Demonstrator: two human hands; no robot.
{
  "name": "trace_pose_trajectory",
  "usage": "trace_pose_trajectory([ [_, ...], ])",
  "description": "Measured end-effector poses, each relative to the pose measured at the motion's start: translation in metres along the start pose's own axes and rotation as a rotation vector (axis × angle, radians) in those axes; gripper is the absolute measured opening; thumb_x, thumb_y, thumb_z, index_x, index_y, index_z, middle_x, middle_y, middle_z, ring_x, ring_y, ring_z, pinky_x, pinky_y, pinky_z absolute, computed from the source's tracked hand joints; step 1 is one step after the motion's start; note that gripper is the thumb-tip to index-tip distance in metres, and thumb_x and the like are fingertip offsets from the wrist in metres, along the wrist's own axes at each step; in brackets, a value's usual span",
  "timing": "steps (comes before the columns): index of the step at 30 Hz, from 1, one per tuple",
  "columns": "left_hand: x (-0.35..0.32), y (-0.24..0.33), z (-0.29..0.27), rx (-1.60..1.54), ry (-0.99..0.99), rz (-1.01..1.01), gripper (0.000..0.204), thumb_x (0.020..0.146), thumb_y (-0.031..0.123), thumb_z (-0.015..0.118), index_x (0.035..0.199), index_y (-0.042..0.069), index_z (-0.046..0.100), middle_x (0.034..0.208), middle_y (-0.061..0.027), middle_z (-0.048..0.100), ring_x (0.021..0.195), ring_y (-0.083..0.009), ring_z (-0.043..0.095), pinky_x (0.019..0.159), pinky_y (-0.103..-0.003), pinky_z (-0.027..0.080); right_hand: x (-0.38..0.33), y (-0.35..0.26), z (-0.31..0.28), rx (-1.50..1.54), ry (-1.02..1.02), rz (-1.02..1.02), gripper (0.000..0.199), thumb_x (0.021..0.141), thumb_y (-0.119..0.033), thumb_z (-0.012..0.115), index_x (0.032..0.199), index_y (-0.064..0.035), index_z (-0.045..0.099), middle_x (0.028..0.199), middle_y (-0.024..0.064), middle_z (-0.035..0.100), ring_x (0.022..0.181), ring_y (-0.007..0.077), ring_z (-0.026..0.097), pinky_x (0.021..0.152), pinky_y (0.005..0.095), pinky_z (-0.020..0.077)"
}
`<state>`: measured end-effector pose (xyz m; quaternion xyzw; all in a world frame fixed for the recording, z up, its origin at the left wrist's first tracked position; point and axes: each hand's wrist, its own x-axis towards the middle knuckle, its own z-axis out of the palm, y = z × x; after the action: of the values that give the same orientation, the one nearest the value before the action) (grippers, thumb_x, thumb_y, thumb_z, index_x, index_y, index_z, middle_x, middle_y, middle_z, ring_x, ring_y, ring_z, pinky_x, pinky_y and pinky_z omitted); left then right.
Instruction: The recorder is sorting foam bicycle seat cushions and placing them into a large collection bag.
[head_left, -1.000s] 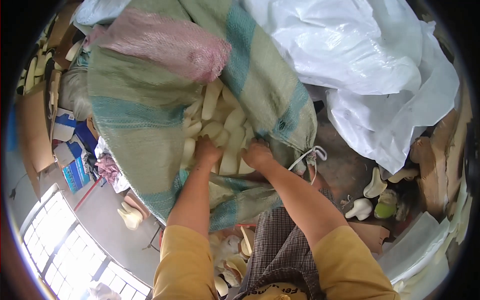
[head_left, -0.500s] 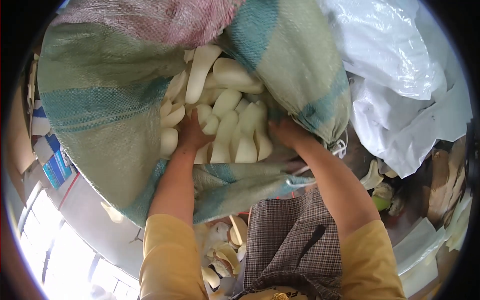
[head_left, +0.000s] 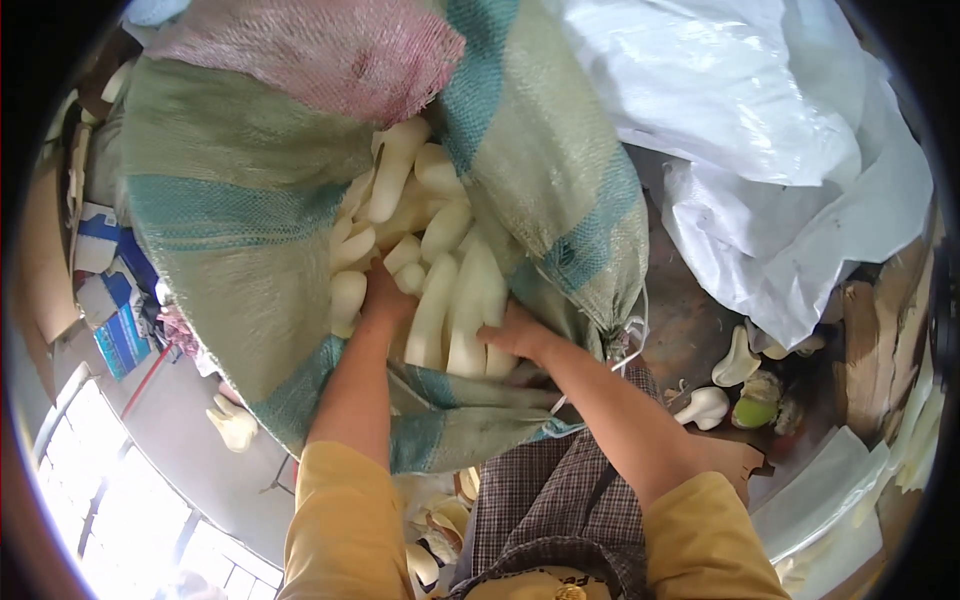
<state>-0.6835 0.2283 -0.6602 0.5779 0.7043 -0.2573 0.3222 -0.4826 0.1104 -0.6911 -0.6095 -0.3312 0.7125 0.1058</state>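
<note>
A large woven sack [head_left: 235, 290], green-grey with teal stripes, lies wide open in front of me. Inside it is a heap of smooth, cream-coloured foot-shaped pieces [head_left: 432, 312], several of them standing side by side in a row. My left hand [head_left: 388, 298] reaches in at the left end of this row, its fingers partly hidden among the pieces. At the right end, my right hand [head_left: 515, 330] presses its bent fingers against the outermost elongated piece. The row sits gripped between both hands. A white cord [head_left: 632, 340] hangs from the sack's mouth beside my right forearm.
A pink woven sack [head_left: 320, 50] bulges over the far side. White plastic sheeting [head_left: 740, 110] covers the upper right. Loose cream pieces [head_left: 737, 360] and torn cardboard [head_left: 872, 350] lie at the right. Blue-and-white boxes [head_left: 112, 310] stand at the left.
My right hand has moved left and slightly nearer, now touching the row of pieces. The row is drawn closer to me and squeezed narrower. The sack's right side has shifted inward.
</note>
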Motion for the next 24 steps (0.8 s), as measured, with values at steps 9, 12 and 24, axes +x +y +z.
trace_pose_trajectory([
  [9, -0.080, -0.017, -0.053, -0.028, 0.215, 0.043, 0.042, 0.062, 0.021, 0.074, 0.099, 0.005, 0.062, 0.096, -0.0153, 0.066, 0.091, -0.0306, 0.063, 0.080, -0.038, 0.048, -0.172, -0.134, -0.014, -0.154, 0.150, -0.049, 0.079, 0.065, -0.031, 0.069, 0.127, 0.0051, 0.036, 0.100, 0.0280, 0.059, 0.098, 0.0419, 0.056, 0.088, 0.0434, 0.0449],
  [12, -0.135, 0.019, -0.102, -0.229, 0.327, 0.098, 0.040, 0.062, 0.019, 0.072, 0.097, 0.003, 0.062, 0.091, -0.0146, 0.066, 0.085, -0.0262, 0.064, 0.076, -0.034, 0.049, -0.213, -0.131, -0.026, -0.019, 0.432, -0.161, 0.071, 0.065, -0.028, 0.068, 0.123, 0.0004, 0.040, 0.091, 0.0244, 0.061, 0.090, 0.0386, 0.059, 0.080, 0.0443, 0.0472],
  [24, -0.359, 0.249, -0.194, 0.106, 0.670, 1.090, 0.052, 0.063, 0.010, 0.066, 0.111, -0.003, 0.052, 0.099, -0.0216, 0.060, 0.092, -0.0389, 0.058, 0.082, -0.043, 0.047, -0.381, -0.056, -0.047, 0.874, 1.049, -0.660, 0.067, 0.075, -0.008, 0.068, 0.134, -0.0020, 0.036, 0.122, 0.0091, 0.052, 0.113, 0.0191, 0.050, 0.097, 0.0322, 0.0399],
])
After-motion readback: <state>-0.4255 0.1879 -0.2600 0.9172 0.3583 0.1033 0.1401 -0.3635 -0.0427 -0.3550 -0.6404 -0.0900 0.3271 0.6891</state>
